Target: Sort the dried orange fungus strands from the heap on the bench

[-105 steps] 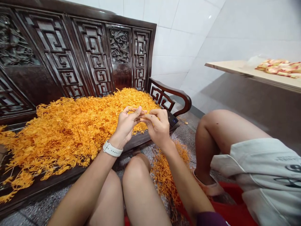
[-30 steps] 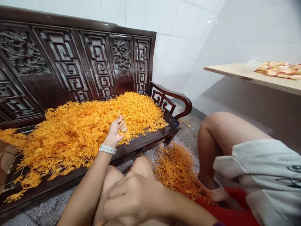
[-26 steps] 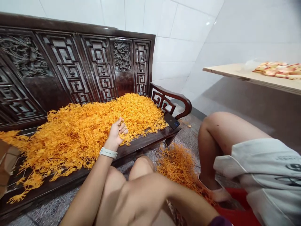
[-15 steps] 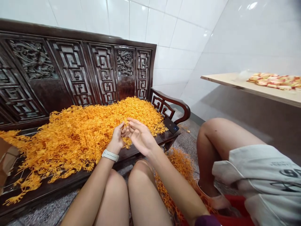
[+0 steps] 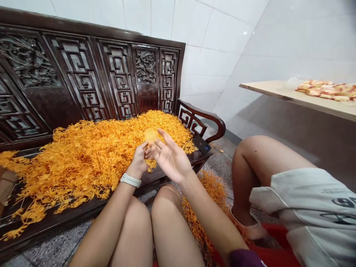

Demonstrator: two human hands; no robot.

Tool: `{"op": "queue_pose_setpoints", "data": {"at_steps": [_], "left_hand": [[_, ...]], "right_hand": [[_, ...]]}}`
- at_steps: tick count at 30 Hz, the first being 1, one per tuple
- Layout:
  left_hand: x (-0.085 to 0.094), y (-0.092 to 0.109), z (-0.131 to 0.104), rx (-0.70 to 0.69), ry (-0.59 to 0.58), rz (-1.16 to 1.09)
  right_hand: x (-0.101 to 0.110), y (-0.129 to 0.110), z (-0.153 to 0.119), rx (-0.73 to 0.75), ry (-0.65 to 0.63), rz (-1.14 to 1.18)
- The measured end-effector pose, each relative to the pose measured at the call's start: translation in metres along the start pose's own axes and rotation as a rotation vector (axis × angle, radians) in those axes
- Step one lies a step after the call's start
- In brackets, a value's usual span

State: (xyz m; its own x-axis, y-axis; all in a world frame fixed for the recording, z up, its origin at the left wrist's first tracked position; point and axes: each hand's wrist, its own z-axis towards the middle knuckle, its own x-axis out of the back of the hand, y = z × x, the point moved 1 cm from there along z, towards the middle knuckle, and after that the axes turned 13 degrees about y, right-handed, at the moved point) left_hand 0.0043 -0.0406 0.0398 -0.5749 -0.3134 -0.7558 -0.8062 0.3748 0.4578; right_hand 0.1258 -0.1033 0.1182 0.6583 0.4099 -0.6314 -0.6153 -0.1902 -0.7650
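My left hand (image 5: 139, 159), with a pale watch on its wrist, is closed in a pinch on an orange plastic flower piece (image 5: 150, 136). The piece stands up above the fingertips and is blurred by motion. Close against it on the right is my right hand (image 5: 174, 159), palm turned up and fingers apart. Some of its fingertips are near the left fingers; I cannot tell whether they touch. Behind both hands, a big heap of orange plastic flower pieces (image 5: 91, 159) with thin stems covers the bench seat.
The carved dark wooden bench (image 5: 72, 89) has a curved armrest (image 5: 207, 118). A phone (image 5: 201, 144) lies by it. More orange strands (image 5: 213, 189) are piled on the floor. Another person's knee (image 5: 258, 152) is at right, below a wooden board (image 5: 267, 89) bearing red-and-yellow pieces (image 5: 325, 90).
The flower piece now shows higher above my left fingertips and is blurred. My right hand has opened wider and shifted slightly right. The camera view has tilted down slightly.
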Motion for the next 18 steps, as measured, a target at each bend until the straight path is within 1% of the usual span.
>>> {"op": "queue_pose_setpoints", "data": {"at_steps": [1,2,3,4,5,6,9,10,11,13,15,18], "left_hand": [[-0.001,0.000,-0.001,-0.017,0.015,0.005],[-0.002,0.000,-0.002,-0.036,0.029,0.011],[-0.004,0.000,-0.004,-0.046,0.035,0.019],[-0.005,0.001,-0.006,-0.046,0.037,0.021],[-0.007,0.002,-0.009,-0.043,0.036,0.014],[-0.009,0.003,-0.012,-0.034,0.029,0.001],[-0.015,0.005,-0.023,-0.044,-0.015,-0.055],[-0.018,0.005,-0.027,-0.073,-0.034,-0.074],[-0.020,0.004,-0.030,-0.107,-0.063,-0.088],[-0.025,0.000,-0.036,-0.183,-0.115,-0.106],[-0.029,-0.003,-0.040,-0.239,-0.155,-0.098],[-0.031,-0.006,-0.043,-0.298,-0.179,-0.079]], "right_hand": [[0.004,0.005,0.003,0.050,0.196,0.101],[0.006,0.011,0.004,0.057,0.330,0.169],[0.008,0.017,0.003,0.053,0.428,0.203],[0.009,0.022,0.001,0.057,0.478,0.181],[0.009,0.026,-0.001,0.087,0.484,0.088],[0.011,0.028,-0.004,0.160,0.486,-0.061],[0.020,0.027,-0.011,0.520,0.572,-0.648],[0.025,0.025,-0.011,0.615,0.597,-0.828],[0.030,0.023,-0.012,0.676,0.604,-0.970],[0.040,0.020,-0.011,0.717,0.575,-1.121],[0.047,0.019,-0.011,0.708,0.528,-1.171],[0.049,0.022,-0.013,0.730,0.511,-1.227]]}}
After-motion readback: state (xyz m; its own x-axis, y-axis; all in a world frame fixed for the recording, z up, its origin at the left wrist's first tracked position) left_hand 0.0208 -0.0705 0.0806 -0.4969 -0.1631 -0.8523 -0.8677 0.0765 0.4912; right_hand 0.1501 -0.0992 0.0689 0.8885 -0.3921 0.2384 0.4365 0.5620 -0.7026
